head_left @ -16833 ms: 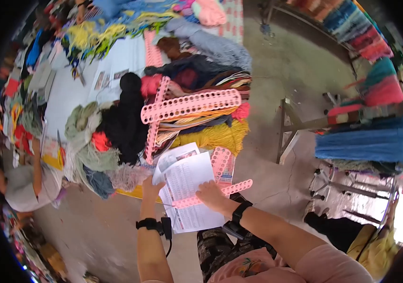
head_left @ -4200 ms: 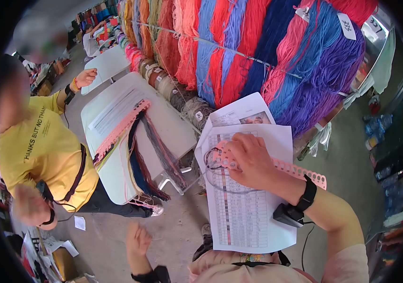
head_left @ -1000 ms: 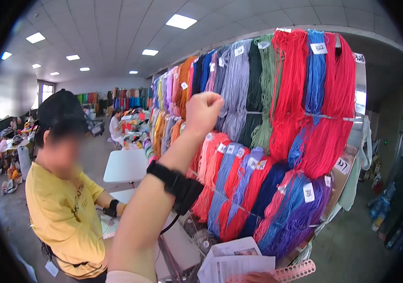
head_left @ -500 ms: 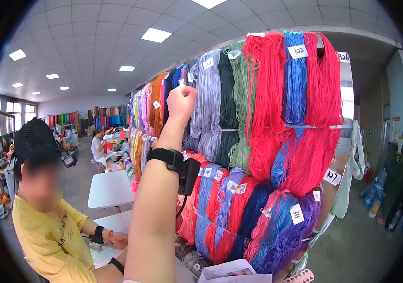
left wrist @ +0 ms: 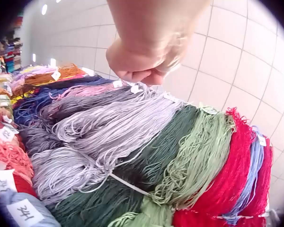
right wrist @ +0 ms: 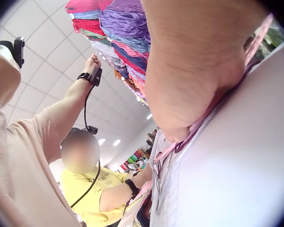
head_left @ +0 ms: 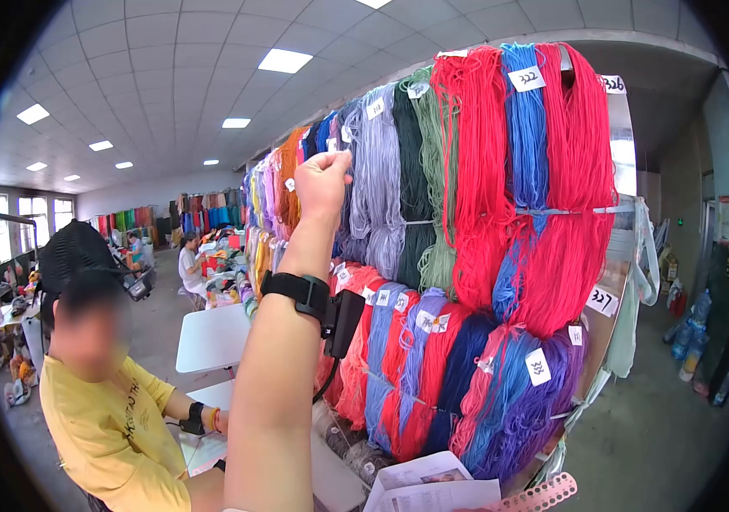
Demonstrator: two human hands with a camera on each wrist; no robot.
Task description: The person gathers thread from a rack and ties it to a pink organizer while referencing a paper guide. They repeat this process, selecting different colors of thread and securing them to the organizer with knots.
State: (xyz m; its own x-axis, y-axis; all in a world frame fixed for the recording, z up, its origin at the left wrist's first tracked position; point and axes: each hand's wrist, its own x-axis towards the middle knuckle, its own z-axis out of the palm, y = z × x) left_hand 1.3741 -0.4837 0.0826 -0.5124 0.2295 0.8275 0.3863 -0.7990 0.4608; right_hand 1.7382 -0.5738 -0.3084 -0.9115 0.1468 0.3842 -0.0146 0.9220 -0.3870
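Raised at the upper part of a yarn rack, the left hand point(head_left: 323, 183) has curled fingers. In the left wrist view that hand point(left wrist: 144, 56) is just above a small white tag point(left wrist: 136, 88) and a grey-lilac yarn bundle point(left wrist: 118, 116); no grip on either shows. The right hand point(right wrist: 194, 85) holds white papers point(right wrist: 227, 156) and a pink strip point(right wrist: 260, 40), with purple and grey strands beside its fingers. At the bottom of the head view, the papers point(head_left: 437, 491) and the holed pink strip point(head_left: 543, 493) show, but the right hand is hidden.
Numbered yarn bundles in red point(head_left: 484, 145), blue and purple hang in two tiers. A person in yellow point(head_left: 108, 427) stands at the left by white tables point(head_left: 212, 340). Bottles point(head_left: 695, 341) stand on the floor at the right.
Since the 4.2-second-old frame, the left hand has risen from low down to the upper yarn tier. The head view has tilted up, leaving the right hand out of it.
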